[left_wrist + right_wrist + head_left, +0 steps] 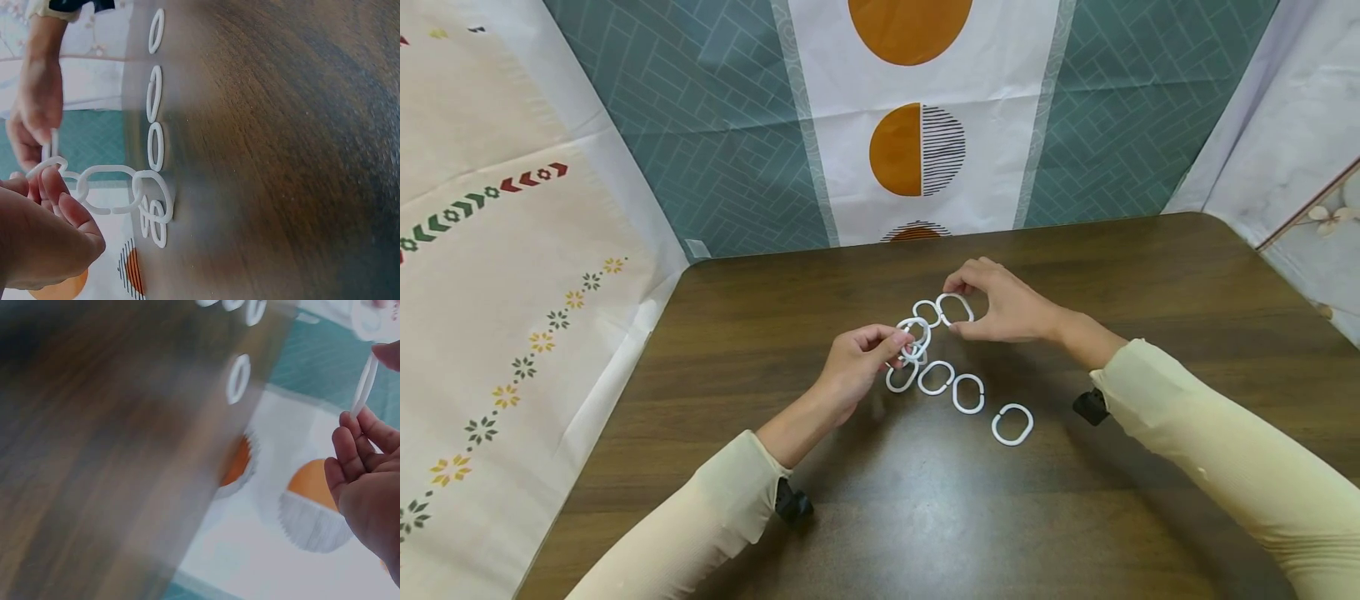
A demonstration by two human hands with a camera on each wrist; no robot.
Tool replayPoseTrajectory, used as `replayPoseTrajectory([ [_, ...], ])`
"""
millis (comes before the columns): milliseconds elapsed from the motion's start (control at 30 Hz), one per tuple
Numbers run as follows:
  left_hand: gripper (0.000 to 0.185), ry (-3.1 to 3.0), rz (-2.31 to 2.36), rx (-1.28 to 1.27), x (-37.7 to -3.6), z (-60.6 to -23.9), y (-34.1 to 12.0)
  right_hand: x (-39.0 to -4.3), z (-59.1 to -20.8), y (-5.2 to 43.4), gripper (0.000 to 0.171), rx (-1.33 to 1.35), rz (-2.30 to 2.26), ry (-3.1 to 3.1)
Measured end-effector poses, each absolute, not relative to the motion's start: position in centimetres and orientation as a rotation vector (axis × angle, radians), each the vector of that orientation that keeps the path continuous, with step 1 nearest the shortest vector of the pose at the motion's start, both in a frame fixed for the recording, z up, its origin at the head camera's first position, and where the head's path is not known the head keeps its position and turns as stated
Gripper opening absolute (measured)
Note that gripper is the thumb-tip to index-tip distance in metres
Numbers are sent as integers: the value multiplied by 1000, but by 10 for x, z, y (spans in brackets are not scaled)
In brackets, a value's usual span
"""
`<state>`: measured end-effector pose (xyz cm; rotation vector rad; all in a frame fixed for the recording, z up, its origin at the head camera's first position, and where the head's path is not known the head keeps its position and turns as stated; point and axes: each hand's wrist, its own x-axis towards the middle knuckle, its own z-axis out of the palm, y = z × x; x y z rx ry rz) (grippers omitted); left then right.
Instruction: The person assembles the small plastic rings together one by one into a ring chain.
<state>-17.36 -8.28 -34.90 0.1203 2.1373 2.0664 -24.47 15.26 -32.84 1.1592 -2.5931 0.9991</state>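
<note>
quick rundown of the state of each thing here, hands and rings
left hand: pinches one end of the ring chain
right hand: pinches the end ring of the chain
ring chain: linked, lifted between the hands
loose rings: flat on the table, unlinked
table: bears the rings

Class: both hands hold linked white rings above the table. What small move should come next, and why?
Probably hook the ring pinched by the right hand fully onto the chain that the left hand holds; loose rings lie on the table unlinked.
</note>
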Motion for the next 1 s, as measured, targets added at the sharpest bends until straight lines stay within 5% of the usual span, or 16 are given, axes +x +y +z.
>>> replayPoseTrajectory([
  [1000, 18, 2187, 2051, 206, -171, -349, -82, -219, -314, 117, 44, 1386, 586, -2339],
])
